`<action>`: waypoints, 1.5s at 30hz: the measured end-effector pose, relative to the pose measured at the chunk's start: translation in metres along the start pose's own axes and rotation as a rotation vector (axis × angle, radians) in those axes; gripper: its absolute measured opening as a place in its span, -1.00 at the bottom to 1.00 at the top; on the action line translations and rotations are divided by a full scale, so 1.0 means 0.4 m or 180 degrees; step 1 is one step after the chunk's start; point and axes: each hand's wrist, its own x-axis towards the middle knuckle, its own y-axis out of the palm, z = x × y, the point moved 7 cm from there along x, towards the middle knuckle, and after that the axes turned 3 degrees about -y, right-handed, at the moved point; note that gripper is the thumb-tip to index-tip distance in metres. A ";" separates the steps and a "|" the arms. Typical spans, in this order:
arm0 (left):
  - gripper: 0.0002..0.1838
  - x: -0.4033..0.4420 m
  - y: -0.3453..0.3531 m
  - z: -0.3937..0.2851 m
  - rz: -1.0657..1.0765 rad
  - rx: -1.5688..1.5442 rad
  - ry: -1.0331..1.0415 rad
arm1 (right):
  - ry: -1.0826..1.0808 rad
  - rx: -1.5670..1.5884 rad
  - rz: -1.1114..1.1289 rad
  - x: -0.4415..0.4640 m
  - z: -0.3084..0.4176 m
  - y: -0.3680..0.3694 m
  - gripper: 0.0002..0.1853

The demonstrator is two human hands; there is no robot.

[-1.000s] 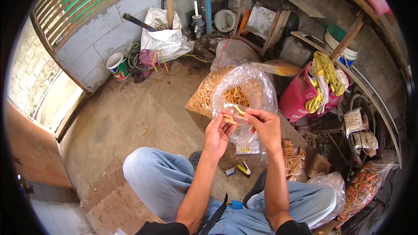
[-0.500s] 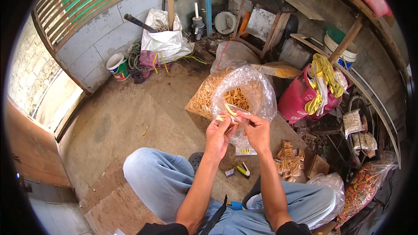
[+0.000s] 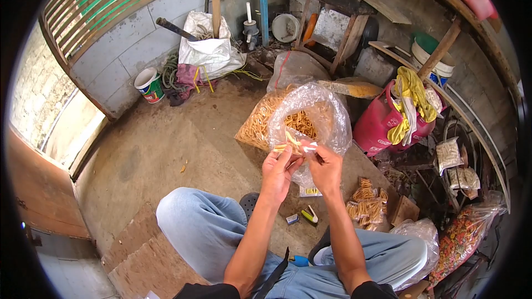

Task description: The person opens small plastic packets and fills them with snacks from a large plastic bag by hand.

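Note:
In front of the large clear bag [image 3: 257, 124], filled with brown stick snacks, both my hands are raised close together. My left hand [image 3: 277, 174] is closed around a small clear plastic packet [image 3: 292, 145] with a few pale yellow sticks in it. The fingers of my right hand [image 3: 326, 170] pinch the packet's other side, where the film shines. Behind my hands, the big bag's mouth gapes and its rolled rim [image 3: 336, 113] faces me. Filled snack packets [image 3: 368, 205] lie in a pile right of my right forearm.
A green-handled tool [image 3: 310, 215] and a small blue box [image 3: 292, 219] lie on the floor between my legs. To the right stand a pink container [image 3: 377, 124] draped with yellow cloth and a bag of colourful snacks [image 3: 460, 235]. A paint bucket [image 3: 148, 85] stands back left.
My right hand has shifted slightly and its fingers have curled in more on the packet film. My left hand keeps its hold almost in place.

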 end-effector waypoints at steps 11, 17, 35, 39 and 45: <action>-0.85 0.004 -0.017 -0.003 -0.0122 -0.0105 -0.0007 | -0.0795 -0.0153 0.0553 0.008 0.040 0.003 -0.78; -0.83 -0.004 0.006 -0.004 -0.0051 0.0083 -0.0087 | -0.1000 -0.0400 0.0221 -0.001 0.042 -0.010 -0.78; -0.77 0.003 -0.021 0.011 -0.0180 0.0294 -0.0250 | -0.1862 -0.1090 0.0229 -0.006 0.062 -0.018 -0.63; -0.78 -0.004 -0.001 0.012 -0.0007 0.0527 -0.0151 | -0.1632 -0.0947 -0.0170 -0.008 0.069 -0.034 -0.75; -0.75 0.003 0.009 0.002 0.0146 0.0266 0.0109 | -0.1030 -0.0779 -0.0298 0.001 0.074 -0.044 -0.85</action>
